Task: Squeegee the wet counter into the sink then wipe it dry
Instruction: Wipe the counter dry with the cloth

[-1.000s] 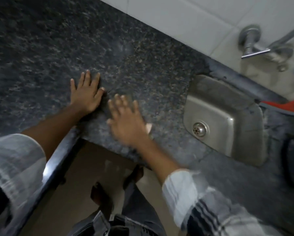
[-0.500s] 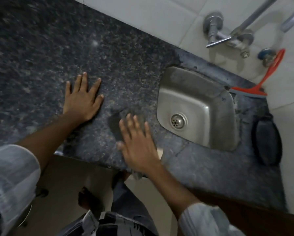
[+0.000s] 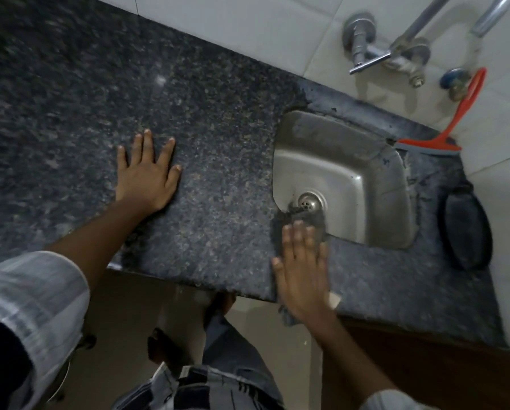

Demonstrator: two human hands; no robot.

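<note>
My right hand (image 3: 302, 270) lies flat, fingers together, pressing a dark grey cloth (image 3: 305, 221) onto the speckled granite counter (image 3: 218, 173). The cloth's far end hangs over the near-left rim of the steel sink (image 3: 375, 184), close to the drain. Its near end droops past the counter's front edge. My left hand (image 3: 147, 173) rests flat on the counter with fingers spread, well left of the sink, holding nothing. A red squeegee (image 3: 434, 143) leans against the tiled wall behind the sink's far right corner.
A chrome tap (image 3: 369, 59) and pipes are fixed to the white tiles above the sink. A dark oval object (image 3: 466, 229) lies on the counter right of the sink. The counter's front edge runs just under my right hand, with floor and my legs below.
My right hand has slid the cloth rightward along the front of the counter, reaching the sink rim. My left hand has stayed planted. The view has shifted right.
</note>
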